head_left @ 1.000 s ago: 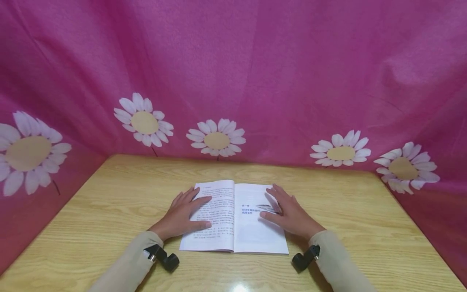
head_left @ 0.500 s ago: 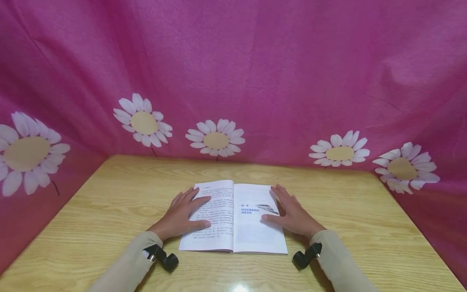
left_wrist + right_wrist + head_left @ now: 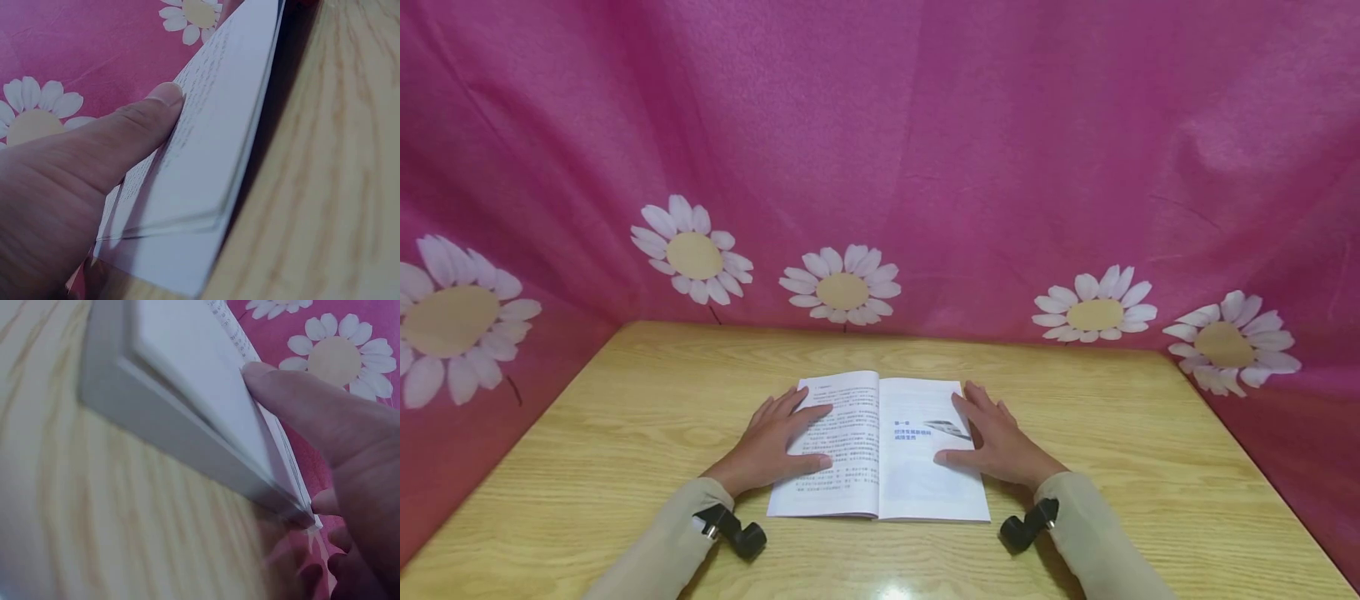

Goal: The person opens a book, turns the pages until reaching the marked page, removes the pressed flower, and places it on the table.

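My left hand rests relaxed on the left edge of the book, fingers spread and thumb laid out straight across the printed page. The book lies spread on the worktop between my two hands, its right page carrying blue lettering and then a small picture. Over the right edge rests my right hand, fingers loosely extended, its thumb on the paper just on my side of the picture.

Passage along table sides, book between left hand and right hand, curtain behind
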Available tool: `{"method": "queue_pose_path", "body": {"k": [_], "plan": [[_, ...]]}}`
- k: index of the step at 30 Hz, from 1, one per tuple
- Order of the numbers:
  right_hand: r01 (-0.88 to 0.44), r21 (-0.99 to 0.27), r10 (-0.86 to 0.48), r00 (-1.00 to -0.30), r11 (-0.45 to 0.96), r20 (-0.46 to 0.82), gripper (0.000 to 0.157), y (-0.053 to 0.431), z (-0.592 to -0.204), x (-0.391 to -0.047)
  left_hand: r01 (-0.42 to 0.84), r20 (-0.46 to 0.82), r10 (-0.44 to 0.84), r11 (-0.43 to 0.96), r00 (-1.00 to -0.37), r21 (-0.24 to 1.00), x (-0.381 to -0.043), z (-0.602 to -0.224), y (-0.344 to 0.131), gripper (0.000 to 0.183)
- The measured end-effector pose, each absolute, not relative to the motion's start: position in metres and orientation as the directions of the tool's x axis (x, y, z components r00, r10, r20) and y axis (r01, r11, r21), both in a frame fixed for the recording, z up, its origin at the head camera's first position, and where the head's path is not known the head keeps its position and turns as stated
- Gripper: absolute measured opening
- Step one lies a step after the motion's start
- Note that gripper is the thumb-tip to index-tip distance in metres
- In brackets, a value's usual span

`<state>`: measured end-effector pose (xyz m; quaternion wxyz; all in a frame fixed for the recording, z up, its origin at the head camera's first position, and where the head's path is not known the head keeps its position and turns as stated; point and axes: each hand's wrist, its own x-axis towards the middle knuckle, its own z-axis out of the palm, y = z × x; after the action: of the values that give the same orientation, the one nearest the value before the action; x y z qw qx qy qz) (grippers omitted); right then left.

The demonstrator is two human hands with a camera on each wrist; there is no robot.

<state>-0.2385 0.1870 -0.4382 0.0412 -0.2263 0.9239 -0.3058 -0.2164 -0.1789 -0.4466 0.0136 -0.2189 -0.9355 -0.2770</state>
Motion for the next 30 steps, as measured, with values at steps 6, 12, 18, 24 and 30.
{"method": "queue_pose_path", "body": {"k": [6,12,18,24,30], "plan": [[-0.393,-0.576,-0.444,-0.894,0.717,0.057,0.105,0.1857,-0.4371,-0.2385,0.441,0.177,0.412,0.738,-0.894,0.511,-0.2172,-0.4479,-0.1795,0.079],[-0.385,-0.558,-0.440,-0.897,0.735,0.038,0.103,0.1839,-0.4365,-0.2382,0.433,0.165,0.409,0.747,-0.898,0.505,-0.2172,-0.4486,-0.1800,0.080],[-0.368,-0.558,-0.428,-0.903,0.744,0.025,0.101,0.1821,-0.4367,-0.2383,0.436,0.166,0.412,0.743,-0.896,0.507,-0.2161,-0.4474,-0.1794,0.079],[-0.369,-0.575,-0.422,-0.905,0.730,0.045,0.096,0.1823,-0.4368,-0.2377,0.436,0.162,0.415,0.742,-0.895,0.509,-0.2158,-0.4467,-0.1792,0.079],[-0.372,-0.582,-0.417,-0.907,0.723,0.061,0.081,0.1832,-0.4379,-0.2365,0.430,0.153,0.413,0.745,-0.898,0.511,-0.2165,-0.4475,-0.1797,0.080]]}}
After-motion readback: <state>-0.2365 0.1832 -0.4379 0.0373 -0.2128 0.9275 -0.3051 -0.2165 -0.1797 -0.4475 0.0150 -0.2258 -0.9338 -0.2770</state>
